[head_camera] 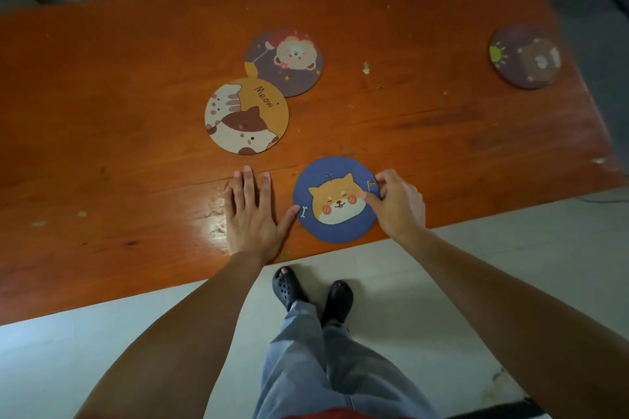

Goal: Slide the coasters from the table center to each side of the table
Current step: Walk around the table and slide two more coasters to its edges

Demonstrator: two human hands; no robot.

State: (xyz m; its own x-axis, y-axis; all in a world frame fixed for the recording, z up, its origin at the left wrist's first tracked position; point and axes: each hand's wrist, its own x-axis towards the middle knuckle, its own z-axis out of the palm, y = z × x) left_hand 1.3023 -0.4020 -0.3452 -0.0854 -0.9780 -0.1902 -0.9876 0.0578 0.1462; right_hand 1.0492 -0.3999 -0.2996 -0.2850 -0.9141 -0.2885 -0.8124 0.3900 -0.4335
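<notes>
A blue coaster [335, 224] with a dog face lies near the table's front edge. My right hand [400, 204] grips its right rim, thumb on top. My left hand [253, 214] rests flat and open on the wood beside it, thumb touching the coaster's left rim. Farther in lie an orange "Meow" cat coaster [246, 116] and a purple bear coaster [289, 78], the purple one overlapping an orange piece beneath it. Another purple coaster [524, 56] sits at the table's far right end.
The orange-brown wooden table [102, 112] runs left to right, its front edge close to my body. Below it is pale tiled floor [476, 269] with my legs and dark sandals [311, 292]. Small paint specks dot the wood.
</notes>
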